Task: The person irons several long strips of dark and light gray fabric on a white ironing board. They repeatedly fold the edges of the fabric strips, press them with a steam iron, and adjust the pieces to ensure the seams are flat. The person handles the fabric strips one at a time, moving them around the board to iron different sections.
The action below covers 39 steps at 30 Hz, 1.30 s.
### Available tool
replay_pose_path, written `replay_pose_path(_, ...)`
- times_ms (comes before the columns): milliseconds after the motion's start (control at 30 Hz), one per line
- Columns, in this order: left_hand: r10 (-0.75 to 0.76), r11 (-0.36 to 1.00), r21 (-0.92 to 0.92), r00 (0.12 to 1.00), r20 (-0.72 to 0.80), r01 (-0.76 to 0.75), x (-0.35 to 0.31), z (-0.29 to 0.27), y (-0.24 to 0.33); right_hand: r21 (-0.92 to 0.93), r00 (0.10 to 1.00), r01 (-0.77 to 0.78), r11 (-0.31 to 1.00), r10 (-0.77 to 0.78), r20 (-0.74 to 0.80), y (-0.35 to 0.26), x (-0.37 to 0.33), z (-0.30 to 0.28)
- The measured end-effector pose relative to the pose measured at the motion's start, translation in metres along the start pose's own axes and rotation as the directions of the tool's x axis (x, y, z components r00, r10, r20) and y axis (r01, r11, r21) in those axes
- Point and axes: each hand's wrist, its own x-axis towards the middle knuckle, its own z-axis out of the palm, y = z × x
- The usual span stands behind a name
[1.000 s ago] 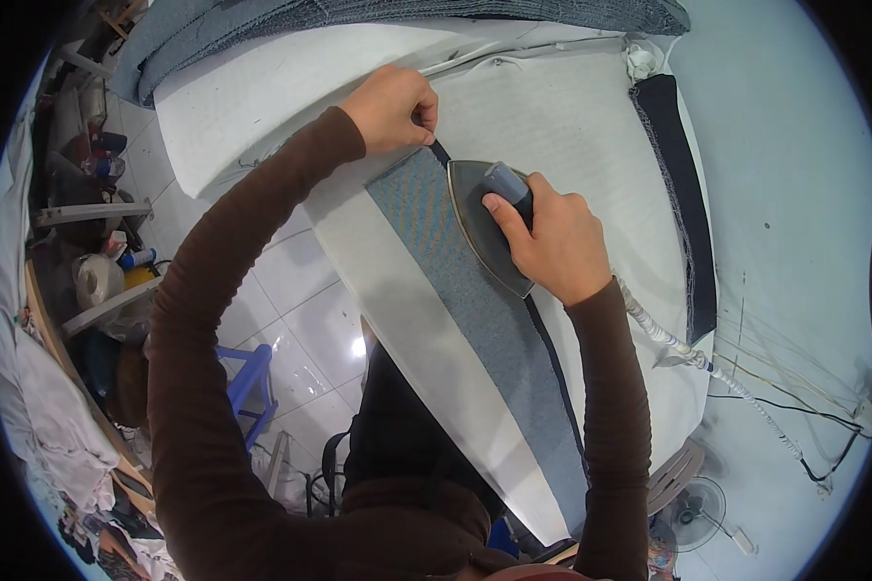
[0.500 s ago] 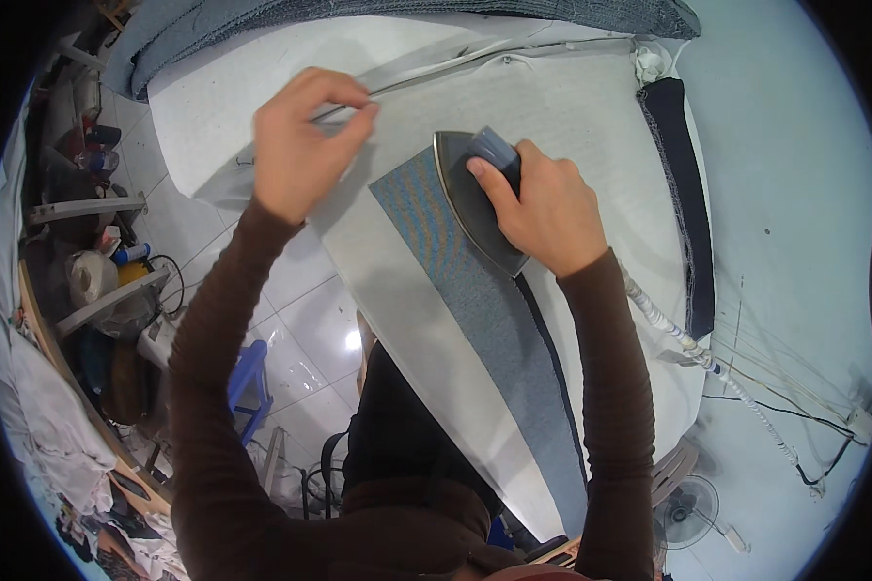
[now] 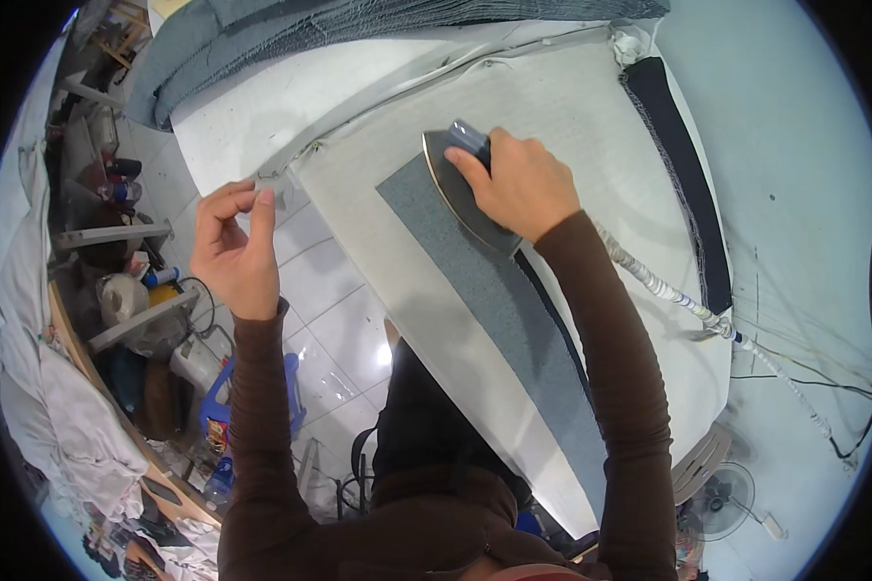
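My right hand is wrapped round the handle of a clothes iron. The iron's soleplate lies over the upper part of a long grey-blue fabric strip with a dark edge, which runs down the white padded ironing board. Off the board's left edge, above the tiled floor, my left hand is raised with curled fingers, thumb and forefinger brought together. A small pale bit shows at its fingertips, too faint to name.
A pile of grey-blue fabric strips lies along the board's far end. A dark fabric strip rests on the right side. The wrapped iron cord runs to the wall. Left below stand a blue plastic stool and cluttered shelves; a fan is lower right.
My left hand has moved left and down, from above the board to beyond its left edge. The iron stays on the strip in my right hand, while the whole view has shifted slightly.
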Motion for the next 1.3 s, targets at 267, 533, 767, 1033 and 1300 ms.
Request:
replay_pose_path(267, -0.171, 0.973, 0.193, 0.961, 0.216, 0.130, 0.004, 0.041, -0.006, 0.051, 0.986, -0.133, 0.990, 0.127, 0.108, 0.062, -0.139, -0.011)
replay_pose_path(533, -0.237, 0.750, 0.657, 0.897, 0.373, -0.075, -0.009, 0.174, -0.018, 0.175, 0.926, -0.355, 0.918, 0.320, 0.202, 0.152, -0.317, -0.016)
replay_pose_path(767, -0.310, 0.844, 0.537, 0.806, 0.505, -0.012, 0.022, 0.170, -0.055, 0.271, 0.888, -0.450, 0.851, 0.458, 0.035, 0.182, -0.376, -0.017)
replay_pose_path(1033, -0.261, 0.862, 0.506, 0.821, 0.507, -0.038, 0.025, 0.174, -0.054, 0.259, 0.934, -0.341, 0.904, 0.357, -0.017, 0.122, -0.240, -0.016)
replay_pose_path(1300, -0.440, 0.827, 0.556, 0.713, 0.545, 0.085, 0.031, 0.167, -0.063, 0.163, 0.976, -0.217, 0.962, 0.216, 0.028, 0.083, -0.170, -0.016)
